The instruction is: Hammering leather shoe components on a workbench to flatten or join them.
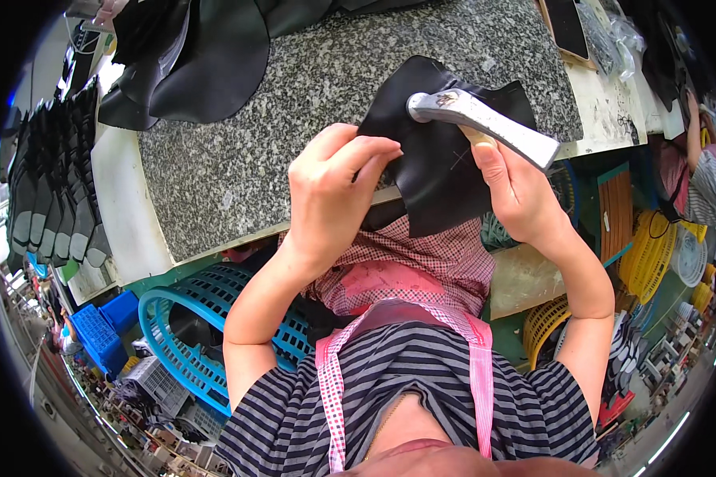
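A: What do the 2 hands hold?

B: The left hand [330,195], in the middle of the frame, is closed on the left edge of a black leather piece [437,171]. The thumb and fingers pinch it; the fingertips go behind the edge, so I cannot see them fully. The right hand [517,195] is wrapped around the handle of a metal hammer [481,123]. Only the thumb shows well; the handle is hidden inside the palm.

A: Where is the black piece?

B: It is at the upper centre, partly over the front edge of the granite slab [294,119], and its lower part hangs in front of the edge. The hammer head lies on its upper part. A faint cross mark is on the leather, but it is hard to read.

A: And around?

B: More dark cut pieces [207,56] lie at the upper left of the slab, cut off by the frame. Below left stands a blue plastic basket [191,318], half hidden by the left arm. A checked apron [406,270] covers the lap. At the right, yellow baskets [652,254] are bent and blurred by the lens.
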Available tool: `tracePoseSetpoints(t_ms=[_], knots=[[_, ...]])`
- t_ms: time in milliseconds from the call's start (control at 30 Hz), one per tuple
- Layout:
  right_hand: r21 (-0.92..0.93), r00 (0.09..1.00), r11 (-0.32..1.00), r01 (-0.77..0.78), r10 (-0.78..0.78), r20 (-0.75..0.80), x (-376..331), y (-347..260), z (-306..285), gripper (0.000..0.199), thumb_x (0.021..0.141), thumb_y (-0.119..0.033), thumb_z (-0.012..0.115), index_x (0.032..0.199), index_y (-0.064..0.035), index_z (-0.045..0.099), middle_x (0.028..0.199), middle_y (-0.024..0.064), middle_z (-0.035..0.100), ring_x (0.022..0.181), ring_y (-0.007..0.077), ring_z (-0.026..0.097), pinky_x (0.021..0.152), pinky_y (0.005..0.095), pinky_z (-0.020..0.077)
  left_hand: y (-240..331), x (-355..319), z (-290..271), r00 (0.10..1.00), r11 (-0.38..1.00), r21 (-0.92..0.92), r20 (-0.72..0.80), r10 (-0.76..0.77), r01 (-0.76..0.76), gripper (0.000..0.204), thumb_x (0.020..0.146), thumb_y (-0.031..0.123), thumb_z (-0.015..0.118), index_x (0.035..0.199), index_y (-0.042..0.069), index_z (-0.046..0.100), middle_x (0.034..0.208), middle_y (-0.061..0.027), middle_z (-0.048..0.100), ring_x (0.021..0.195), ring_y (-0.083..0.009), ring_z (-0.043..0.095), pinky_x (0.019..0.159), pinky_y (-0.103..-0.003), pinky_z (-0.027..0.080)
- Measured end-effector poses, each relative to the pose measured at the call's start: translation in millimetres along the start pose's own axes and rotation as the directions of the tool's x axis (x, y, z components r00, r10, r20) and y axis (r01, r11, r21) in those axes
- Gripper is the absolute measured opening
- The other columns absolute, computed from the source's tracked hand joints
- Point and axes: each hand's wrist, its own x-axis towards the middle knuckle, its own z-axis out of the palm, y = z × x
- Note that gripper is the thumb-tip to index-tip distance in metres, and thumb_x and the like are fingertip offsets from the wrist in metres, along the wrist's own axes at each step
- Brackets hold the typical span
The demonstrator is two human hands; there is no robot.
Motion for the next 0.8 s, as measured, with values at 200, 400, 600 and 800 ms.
tracePoseSetpoints(t_ms=[200, 400, 600, 800], knots=[[0.014, 1.000, 1.000, 0.006, -0.006, 0.011, 1, 1, -2, 0.032, 0.103, -0.018, 0.045, 0.118, 0.0052, 0.061, 0.077, 0.0206, 0.060, 0.063, 0.0333, 0.055, 0.062, 0.0345, 0.0473, 3, 12, -12, 0.965, 0.963, -0.137, 0.151, -0.213, 0.234, 0.015, 0.080, -0.002, 0.076, 0.094, 0.003, 0.075, 0.080, -0.0030, 0.067, 0.069, -0.0056, 0.062, 0.061, -0.020, 0.049], [0.027, 1.000, 1.000, -0.001, 0.000, 0.026, 2, -3, -5, 0.032, 0.103, -0.017, 0.045, 0.119, 0.0055, 0.061, 0.076, 0.0220, 0.061, 0.065, 0.0369, 0.058, 0.062, 0.0369, 0.0478, 1, 16, -13, 0.952, 0.960, -0.093, 0.186, -0.243, 0.263, 0.016, 0.080, 0.002, 0.078, 0.096, 0.002, 0.075, 0.083, -0.0026, 0.068, 0.065, -0.0041, 0.060, 0.060, -0.019, 0.048], [-0.025, 0.995, 0.996, 0.082, -0.081, 0.061, 10, -3, -9, 0.026, 0.099, -0.011, 0.046, 0.112, 0.0062, 0.061, 0.075, 0.0238, 0.061, 0.064, 0.0386, 0.062, 0.058, 0.0371, 0.0481, 6, 19, -15, 0.946, 0.960, -0.046, 0.189, -0.262, 0.275, 0.019, 0.078, 0.005, 0.081, 0.095, 0.002, 0.075, 0.083, -0.0043, 0.067, 0.066, -0.0071, 0.065, 0.060, -0.020, 0.050], [-0.087, 0.972, 0.968, 0.234, -0.235, -0.004, 4, -31, -23, 0.016, 0.086, -0.003, 0.053, 0.100, 0.0051, 0.055, 0.068, 0.0209, 0.059, 0.062, 0.0384, 0.063, 0.056, 0.0397, 0.0493, 3, 23, -19, 0.950, 0.971, -0.042, 0.225, -0.218, 0.233, 0.020, 0.077, 0.007, 0.082, 0.095, 0.002, 0.075, 0.083, -0.0055, 0.067, 0.066, -0.0098, 0.067, 0.059, -0.021, 0.052]])
